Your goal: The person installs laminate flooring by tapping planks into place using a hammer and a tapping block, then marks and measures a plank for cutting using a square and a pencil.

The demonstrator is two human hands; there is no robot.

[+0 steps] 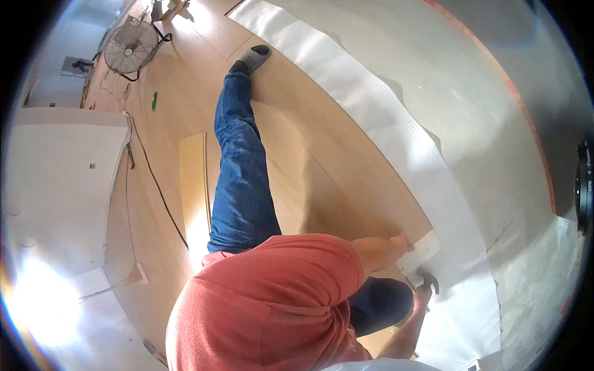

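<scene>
My left hand (400,246) grips the top of a short white block (421,252) at the edge of the wood-look flooring (328,142), beside the white underlay strip (396,123). Just below it, my right hand (421,297) is closed on a hammer (431,279), whose dark head is by the block. My body in a red shirt leans over them, with one jeans-clad leg stretched along the floor and the other knee bent.
A floor fan (130,48), a green tool (154,101), cables (158,185) and a loose plank (190,161) lie left. White wall or panels (62,173) border the left. Bare grey subfloor (513,173) with an orange-red strip (526,108) runs along the right.
</scene>
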